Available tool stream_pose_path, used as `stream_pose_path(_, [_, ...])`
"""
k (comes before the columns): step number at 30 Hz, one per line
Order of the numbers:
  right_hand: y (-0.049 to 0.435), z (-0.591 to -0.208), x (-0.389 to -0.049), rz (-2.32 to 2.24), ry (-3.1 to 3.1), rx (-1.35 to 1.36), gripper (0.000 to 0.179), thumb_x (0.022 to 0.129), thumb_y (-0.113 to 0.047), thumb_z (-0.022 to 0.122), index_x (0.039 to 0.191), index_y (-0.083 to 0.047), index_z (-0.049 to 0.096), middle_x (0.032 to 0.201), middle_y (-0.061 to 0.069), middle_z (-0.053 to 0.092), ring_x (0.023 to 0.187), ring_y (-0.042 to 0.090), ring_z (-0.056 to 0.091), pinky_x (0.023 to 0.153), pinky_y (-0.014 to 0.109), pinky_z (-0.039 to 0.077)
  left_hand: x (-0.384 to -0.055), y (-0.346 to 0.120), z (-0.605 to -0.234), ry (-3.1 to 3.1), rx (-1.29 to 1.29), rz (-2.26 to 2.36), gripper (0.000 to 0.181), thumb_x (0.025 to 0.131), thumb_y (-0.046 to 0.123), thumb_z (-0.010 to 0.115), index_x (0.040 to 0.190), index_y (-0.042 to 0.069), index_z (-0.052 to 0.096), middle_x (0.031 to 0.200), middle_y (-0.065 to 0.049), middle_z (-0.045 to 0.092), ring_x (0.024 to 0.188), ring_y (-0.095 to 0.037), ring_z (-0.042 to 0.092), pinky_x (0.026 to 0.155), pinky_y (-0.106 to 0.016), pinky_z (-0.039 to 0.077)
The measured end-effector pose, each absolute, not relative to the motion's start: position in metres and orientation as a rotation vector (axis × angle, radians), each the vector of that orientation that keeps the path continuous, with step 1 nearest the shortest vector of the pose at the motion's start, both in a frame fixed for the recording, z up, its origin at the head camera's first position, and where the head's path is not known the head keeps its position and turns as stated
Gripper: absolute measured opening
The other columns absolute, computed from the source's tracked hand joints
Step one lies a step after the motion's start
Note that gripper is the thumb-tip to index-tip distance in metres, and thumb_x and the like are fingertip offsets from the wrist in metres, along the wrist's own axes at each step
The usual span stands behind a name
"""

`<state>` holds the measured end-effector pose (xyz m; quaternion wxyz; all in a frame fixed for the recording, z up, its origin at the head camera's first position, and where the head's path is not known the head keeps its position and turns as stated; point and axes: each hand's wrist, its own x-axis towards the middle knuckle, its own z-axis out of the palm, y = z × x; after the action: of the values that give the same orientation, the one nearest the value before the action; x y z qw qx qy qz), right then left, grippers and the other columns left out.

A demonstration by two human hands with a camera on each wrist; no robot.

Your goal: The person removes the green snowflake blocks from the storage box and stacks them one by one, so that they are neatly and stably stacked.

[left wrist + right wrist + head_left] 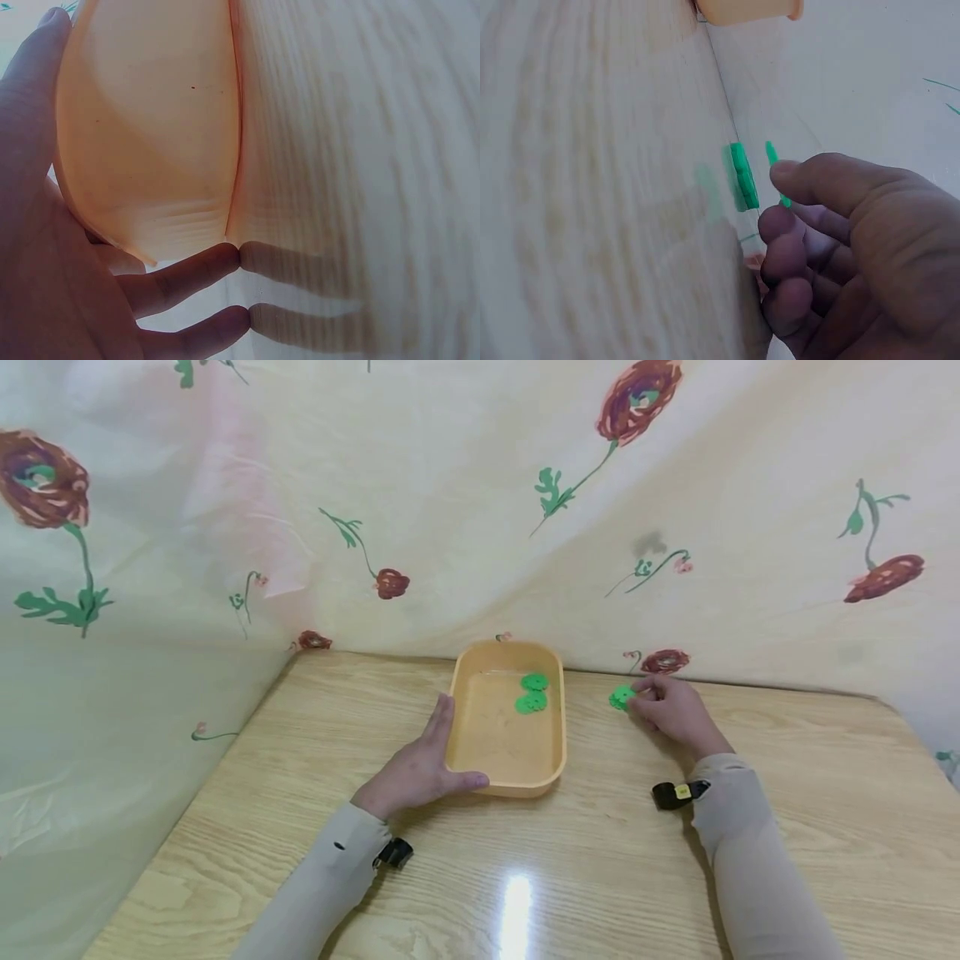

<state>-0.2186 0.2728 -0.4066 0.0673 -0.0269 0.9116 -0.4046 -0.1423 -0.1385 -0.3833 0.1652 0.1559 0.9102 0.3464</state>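
Observation:
An orange-yellow plastic tray [502, 752] stands on the table, with several thin green flower-shaped discs [532, 702] lying at its right side. My left hand [420, 774] rests at its near left corner, the fingers extended along the left side and the thumb on the front rim. In the left wrist view, two fingertips [229, 256] touch the table beside the tray wall [150, 135]. To the right of the tray, my right hand [672, 714] pinches one green disc [772, 152] between thumb and finger. Just below it, another green piece [743, 176] lies on the table.
A wood-grain table [600, 868] runs back to a flower-printed cloth [450, 510], which hangs close behind the tray and also along the left side. Light glares off the table's front part.

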Motion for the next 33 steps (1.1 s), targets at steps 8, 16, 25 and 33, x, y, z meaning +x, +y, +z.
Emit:
stream_pose_path(8, [0.2746, -0.4118, -0.2210, -1.124, 2.816, -0.163, 0.033, 0.097, -0.019, 0.067, 0.122, 0.002, 0.063, 0.084, 0.008, 0.059, 0.068, 0.021, 0.052, 0.061, 0.032, 0.044, -0.1435, -0.1378, -0.3849, 2.596, 0.429, 0.977, 0.133, 0.077, 0.067, 0.077, 0.159, 0.025, -0.019, 0.164, 0.006, -0.019, 0.149, -0.030, 0.019, 0.112, -0.045, 0.035])
stream_pose_path(16, [0.2751, -0.4141, -0.2215, -1.105, 2.819, -0.187, 0.032, 0.097, -0.019, 0.068, 0.122, 0.002, 0.064, 0.082, 0.007, 0.059, 0.069, 0.021, 0.052, 0.061, 0.032, 0.042, -0.1436, -0.1382, -0.3859, 2.597, 0.427, 0.982, 0.134, 0.076, 0.069, 0.077, 0.159, 0.024, -0.018, 0.165, 0.005, -0.018, 0.149, -0.030, 0.019, 0.112, -0.045, 0.034])
stream_pose_path(25, [0.2740, -0.4122, -0.2204, -1.094, 2.812, -0.182, 0.035, 0.098, -0.022, 0.068, 0.125, 0.001, 0.063, 0.085, 0.008, 0.059, 0.072, 0.022, 0.051, 0.062, 0.033, 0.042, -0.1427, -0.1387, -0.3844, 2.602, 0.444, 0.974, 0.133, 0.078, 0.066, 0.077, 0.160, 0.022, -0.017, 0.165, 0.002, -0.018, 0.149, -0.031, 0.018, 0.111, -0.046, 0.035])
stream_pose_path(33, [0.2727, -0.4120, -0.2220, -1.078, 2.829, -0.187, 0.033, 0.097, -0.021, 0.070, 0.122, 0.000, 0.064, 0.084, 0.008, 0.059, 0.073, 0.023, 0.051, 0.063, 0.034, 0.041, -0.1419, -0.1374, -0.3824, 2.622, 0.471, 0.981, 0.132, 0.079, 0.063, 0.078, 0.162, 0.013, -0.012, 0.167, -0.005, -0.014, 0.150, -0.032, 0.016, 0.111, -0.048, 0.035])
